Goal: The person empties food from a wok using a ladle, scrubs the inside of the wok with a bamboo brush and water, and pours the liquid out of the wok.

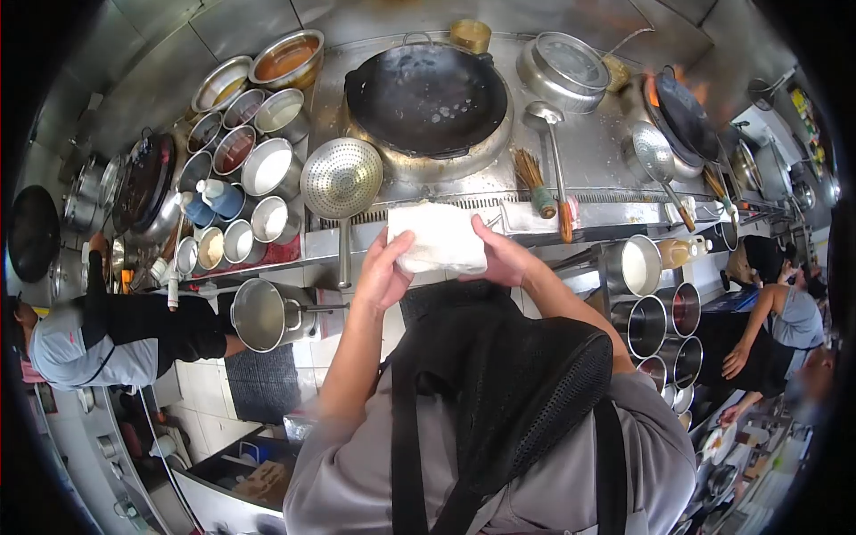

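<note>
Between my two hands is a folded white cloth (437,236), held up in front of the stove's near edge. My left hand (385,267) grips its left side, thumb on top and fingers mostly underneath. On the right side my right hand (502,256) pinches the cloth, its thumb near the upper corner and the other fingers partly hidden below. Just beyond the cloth a perforated strainer ladle (342,178) lies with its handle toward me. A dark wok (428,100) sits on the burner farther back, with wet-looking spots inside.
Seasoning tins (267,168) and squeeze bottles (220,198) crowd the left. A bamboo brush (535,185) and a ladle (558,160) lie on the right, near a lidded pot (563,73). Flames rise by another wok (685,111). Co-workers (98,343) stand on both sides.
</note>
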`<state>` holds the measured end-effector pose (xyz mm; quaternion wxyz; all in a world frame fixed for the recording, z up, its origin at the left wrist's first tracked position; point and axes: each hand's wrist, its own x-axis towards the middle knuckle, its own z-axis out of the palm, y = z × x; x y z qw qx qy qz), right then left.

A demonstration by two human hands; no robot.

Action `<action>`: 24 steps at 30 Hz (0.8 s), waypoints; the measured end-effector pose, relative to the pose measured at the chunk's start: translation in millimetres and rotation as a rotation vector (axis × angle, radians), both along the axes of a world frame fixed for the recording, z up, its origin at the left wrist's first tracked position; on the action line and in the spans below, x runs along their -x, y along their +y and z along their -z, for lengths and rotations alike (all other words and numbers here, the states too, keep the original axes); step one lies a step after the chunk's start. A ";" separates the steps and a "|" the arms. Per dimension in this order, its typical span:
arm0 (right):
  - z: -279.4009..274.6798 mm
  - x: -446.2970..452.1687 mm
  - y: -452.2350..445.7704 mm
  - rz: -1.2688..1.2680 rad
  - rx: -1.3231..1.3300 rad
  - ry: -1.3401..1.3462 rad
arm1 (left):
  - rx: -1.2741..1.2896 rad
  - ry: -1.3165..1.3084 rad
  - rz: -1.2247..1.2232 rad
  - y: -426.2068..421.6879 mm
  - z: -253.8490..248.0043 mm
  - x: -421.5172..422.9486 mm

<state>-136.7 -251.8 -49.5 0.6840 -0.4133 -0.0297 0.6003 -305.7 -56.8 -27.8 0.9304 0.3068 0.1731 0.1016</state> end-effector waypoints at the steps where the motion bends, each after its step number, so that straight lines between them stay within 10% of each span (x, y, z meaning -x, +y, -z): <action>1: -13.0 9.8 3.8 0.012 -0.031 -0.007 | 0.006 0.000 0.032 3.2 1.6 -0.9; 7: 29.0 -16.9 30.5 0.038 0.087 -0.649 | -0.318 0.162 -0.028 3.0 64.3 3.5; 15: -40.9 33.7 87.6 -0.030 -0.178 -1.007 | 0.088 -0.016 -0.104 14.6 99.9 -21.8; 20: -110.4 35.7 121.7 0.458 -0.463 -1.182 | 0.100 0.029 -0.246 11.2 46.6 -9.9; 24: -50.0 68.3 166.9 0.395 -0.450 -1.287 | 0.090 0.100 -0.221 -5.4 -5.1 -4.2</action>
